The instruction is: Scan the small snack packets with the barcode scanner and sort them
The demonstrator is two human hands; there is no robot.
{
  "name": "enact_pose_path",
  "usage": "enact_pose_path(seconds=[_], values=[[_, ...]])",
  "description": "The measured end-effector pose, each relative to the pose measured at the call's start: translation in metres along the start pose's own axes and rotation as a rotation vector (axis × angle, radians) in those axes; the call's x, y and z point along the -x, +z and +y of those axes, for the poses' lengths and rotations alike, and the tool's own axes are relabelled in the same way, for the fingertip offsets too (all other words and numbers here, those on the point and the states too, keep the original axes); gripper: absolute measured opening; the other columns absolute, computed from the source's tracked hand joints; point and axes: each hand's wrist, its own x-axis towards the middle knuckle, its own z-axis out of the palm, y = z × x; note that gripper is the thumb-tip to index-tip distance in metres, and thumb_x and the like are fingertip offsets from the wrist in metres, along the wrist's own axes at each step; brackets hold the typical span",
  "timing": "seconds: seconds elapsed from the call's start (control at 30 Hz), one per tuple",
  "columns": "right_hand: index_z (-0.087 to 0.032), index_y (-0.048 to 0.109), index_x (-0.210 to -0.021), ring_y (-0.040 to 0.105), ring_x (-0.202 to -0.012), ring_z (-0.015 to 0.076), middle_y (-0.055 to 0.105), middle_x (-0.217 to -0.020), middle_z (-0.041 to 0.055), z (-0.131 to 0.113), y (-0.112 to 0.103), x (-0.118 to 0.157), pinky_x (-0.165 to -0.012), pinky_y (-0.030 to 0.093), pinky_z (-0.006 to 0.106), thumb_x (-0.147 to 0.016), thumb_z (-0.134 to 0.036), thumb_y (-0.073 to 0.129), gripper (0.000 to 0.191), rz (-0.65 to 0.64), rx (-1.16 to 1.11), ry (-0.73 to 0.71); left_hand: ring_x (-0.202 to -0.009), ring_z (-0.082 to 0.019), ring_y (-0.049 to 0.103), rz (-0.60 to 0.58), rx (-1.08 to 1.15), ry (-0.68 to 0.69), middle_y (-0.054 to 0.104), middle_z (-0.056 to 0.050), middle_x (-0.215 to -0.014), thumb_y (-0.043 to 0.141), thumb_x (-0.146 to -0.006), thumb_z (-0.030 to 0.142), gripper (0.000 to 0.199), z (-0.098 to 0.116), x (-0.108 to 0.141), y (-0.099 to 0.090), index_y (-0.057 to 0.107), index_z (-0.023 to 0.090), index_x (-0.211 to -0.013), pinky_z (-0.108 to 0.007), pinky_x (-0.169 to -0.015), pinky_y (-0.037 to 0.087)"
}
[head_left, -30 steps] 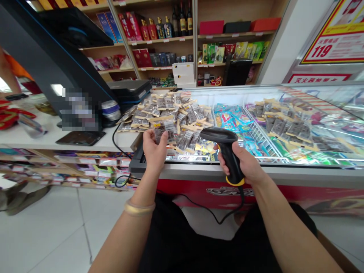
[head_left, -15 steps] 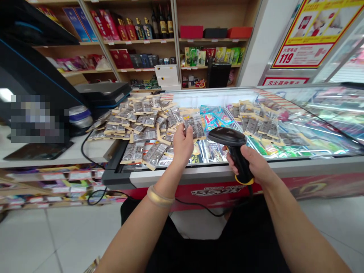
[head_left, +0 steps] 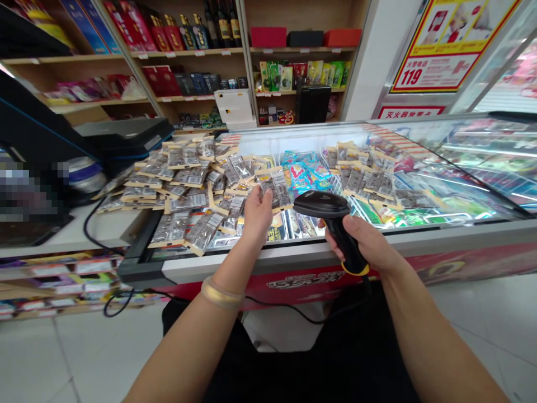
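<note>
My right hand (head_left: 364, 238) is wrapped round the grip of a black barcode scanner (head_left: 323, 206) with a yellow base ring, its head pointing left. My left hand (head_left: 259, 210) is closed on the left edge of a small clear packet (head_left: 279, 189) with dark contents, lying on the freezer's glass. To the left, a large pile of similar packets (head_left: 184, 173) spreads over the glass. A smaller group of them (head_left: 364, 173) lies to the right, past blue packages (head_left: 304, 168) near the middle.
A chest freezer (head_left: 193, 268) with a red front runs across the view. At the left stand a dark screen and a flat black device (head_left: 121, 134) on a counter. The scanner's cable (head_left: 289, 306) hangs below the freezer rim. Shelves with bottles and boxes (head_left: 268, 37) are behind.
The view has turned slightly, so the freezer, the packets and the scanner sit further left in the picture. Both hands keep their holds.
</note>
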Motion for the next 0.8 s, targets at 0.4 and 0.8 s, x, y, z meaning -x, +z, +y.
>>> enact_pose_path(seconds=[0.4, 0.8], values=[[-0.015, 0.063, -0.094, 0.053, -0.044, 0.0092, 0.060, -0.064, 0.0003, 0.001, 0.002, -0.002, -0.041, 0.043, 0.021, -0.069, -0.081, 0.073, 0.071, 0.019, -0.014, 0.033, -0.100, -0.018, 0.071, 0.029, 0.209, -0.145, 0.075, -0.004, -0.104, 0.058, -0.089, 0.029, 0.015, 0.008, 0.002, -0.002, 0.062, 0.022, -0.101, -0.038, -0.098, 0.056], [-0.016, 0.062, -0.095, 0.051, -0.043, 0.0091, 0.059, -0.064, -0.0012, -0.002, -0.006, -0.002, -0.040, 0.042, 0.022, -0.073, -0.079, 0.071, 0.067, 0.028, -0.154, -0.096, -0.106, -0.021, 0.068, -0.059, 0.094, -0.069, 0.074, -0.006, -0.108, 0.054, -0.090, 0.032, 0.021, 0.013, -0.004, 0.008, 0.063, 0.021, -0.105, -0.037, -0.098, 0.053]])
